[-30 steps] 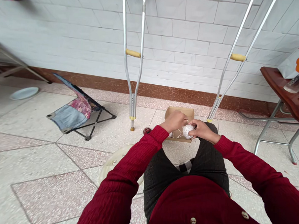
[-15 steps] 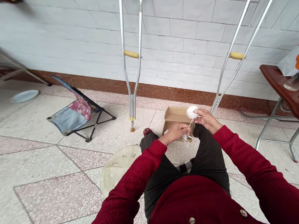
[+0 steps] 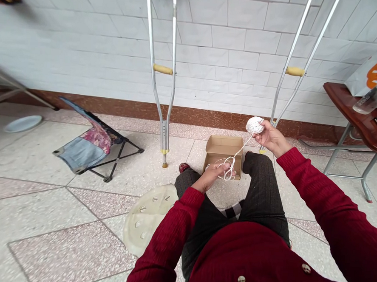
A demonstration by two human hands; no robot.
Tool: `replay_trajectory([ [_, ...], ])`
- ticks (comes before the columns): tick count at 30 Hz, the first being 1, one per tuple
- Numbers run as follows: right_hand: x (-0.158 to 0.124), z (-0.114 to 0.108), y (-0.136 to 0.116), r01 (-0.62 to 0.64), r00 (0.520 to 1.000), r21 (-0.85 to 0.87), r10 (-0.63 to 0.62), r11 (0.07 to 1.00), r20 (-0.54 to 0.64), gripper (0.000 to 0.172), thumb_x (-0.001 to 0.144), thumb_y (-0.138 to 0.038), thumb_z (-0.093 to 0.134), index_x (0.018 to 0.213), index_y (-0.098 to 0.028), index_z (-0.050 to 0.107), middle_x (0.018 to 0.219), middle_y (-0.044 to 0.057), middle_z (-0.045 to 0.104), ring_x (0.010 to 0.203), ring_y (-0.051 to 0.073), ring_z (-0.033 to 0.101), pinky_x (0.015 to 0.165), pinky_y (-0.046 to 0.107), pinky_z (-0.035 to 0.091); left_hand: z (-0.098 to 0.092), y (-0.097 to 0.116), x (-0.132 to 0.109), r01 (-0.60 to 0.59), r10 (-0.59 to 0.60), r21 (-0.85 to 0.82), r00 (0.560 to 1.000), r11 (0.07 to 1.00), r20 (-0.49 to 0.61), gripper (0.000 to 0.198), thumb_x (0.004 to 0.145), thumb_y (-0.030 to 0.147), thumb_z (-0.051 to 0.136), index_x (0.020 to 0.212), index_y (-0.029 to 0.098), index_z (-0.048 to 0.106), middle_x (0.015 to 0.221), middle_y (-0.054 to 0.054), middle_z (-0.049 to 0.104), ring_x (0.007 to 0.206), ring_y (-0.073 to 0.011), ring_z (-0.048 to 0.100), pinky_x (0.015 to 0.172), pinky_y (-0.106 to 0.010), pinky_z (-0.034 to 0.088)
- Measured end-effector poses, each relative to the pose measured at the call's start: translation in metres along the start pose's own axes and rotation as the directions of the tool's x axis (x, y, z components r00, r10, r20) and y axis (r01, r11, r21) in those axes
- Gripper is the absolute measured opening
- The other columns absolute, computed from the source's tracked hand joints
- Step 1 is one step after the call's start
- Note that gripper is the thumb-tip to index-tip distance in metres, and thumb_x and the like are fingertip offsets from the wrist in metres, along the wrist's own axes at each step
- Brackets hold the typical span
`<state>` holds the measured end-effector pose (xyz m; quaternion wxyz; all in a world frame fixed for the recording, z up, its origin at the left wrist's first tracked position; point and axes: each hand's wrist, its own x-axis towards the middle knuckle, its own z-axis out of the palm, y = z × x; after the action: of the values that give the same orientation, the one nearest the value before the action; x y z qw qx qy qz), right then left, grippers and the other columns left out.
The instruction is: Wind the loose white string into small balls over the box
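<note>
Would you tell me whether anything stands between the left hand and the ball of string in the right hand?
Nothing visible does: only a strand of the string runs from the ball of string in the right hand down to the loops at the left hand.

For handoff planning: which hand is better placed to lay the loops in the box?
Left, probably: the left hand holds the string loops right over the box. The right hand is farther off, raised with the string ball in it.
</note>
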<state>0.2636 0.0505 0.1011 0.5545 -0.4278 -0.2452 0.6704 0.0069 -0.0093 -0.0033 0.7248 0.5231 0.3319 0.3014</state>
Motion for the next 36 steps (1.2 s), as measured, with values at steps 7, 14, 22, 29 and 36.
replay_trajectory([
  [7,0.007,-0.016,-0.027,0.156,0.984,0.065,-0.149,0.986,-0.098,0.018,0.083,-0.021,0.058,0.101,-0.018,0.057,0.078,0.004,0.07,0.056,0.012,0.065,0.042,0.017,0.054,-0.033,-0.031,-0.001,0.007,-0.003,0.023,0.987,1.0,-0.163,0.039,0.076,0.051,0.07,0.084,0.012,0.072,0.088,-0.01,0.074,0.091,-0.0226,0.068,0.094,-0.037,0.047],
  [14,0.002,-0.017,-0.061,0.222,0.966,0.075,-0.209,0.972,-0.155,0.021,0.084,-0.029,0.059,0.102,-0.019,0.057,0.079,0.003,0.069,0.059,0.012,0.065,0.043,0.017,0.055,-0.078,-0.05,0.016,0.117,0.011,0.291,0.914,0.95,-0.404,0.039,0.071,0.052,0.067,0.077,0.013,0.07,0.077,-0.009,0.073,0.082,-0.0239,0.067,0.082,-0.035,0.051],
  [22,-0.005,0.006,-0.032,0.219,0.974,-0.148,-0.225,0.964,-0.022,0.02,0.079,-0.023,0.062,0.097,-0.016,0.059,0.078,0.006,0.072,0.055,0.014,0.066,0.042,0.018,0.052,-0.045,0.011,0.061,0.011,0.236,0.64,0.925,0.768,-0.299,0.053,0.075,0.025,0.067,0.126,0.018,0.059,0.13,-0.012,0.061,0.12,-0.0257,0.057,0.1,-0.035,0.044],
  [29,-0.013,0.03,-0.005,0.194,0.975,-0.271,-0.215,0.943,-0.05,0.018,0.077,-0.02,0.068,0.086,-0.019,0.052,0.071,0.003,0.07,0.049,0.014,0.066,0.04,0.018,0.048,0.054,0.065,0.082,-0.335,0.354,0.295,0.935,0.895,-0.01,0.043,0.082,0.04,0.064,0.117,0.015,0.064,0.118,-0.009,0.068,0.11,-0.0228,0.061,0.097,-0.034,0.044],
  [36,-0.01,0.016,-0.002,0.2,0.967,-0.34,-0.24,0.919,-0.082,0.018,0.075,-0.02,0.068,0.083,-0.02,0.052,0.065,0.002,0.067,0.045,0.013,0.064,0.034,0.016,0.041,0.059,0.034,0.055,-0.275,0.27,0.248,0.961,0.929,0.056,0.04,0.091,0.047,0.049,0.077,0.015,0.068,0.074,-0.005,0.071,0.08,-0.0183,0.065,0.087,-0.031,0.047],
])
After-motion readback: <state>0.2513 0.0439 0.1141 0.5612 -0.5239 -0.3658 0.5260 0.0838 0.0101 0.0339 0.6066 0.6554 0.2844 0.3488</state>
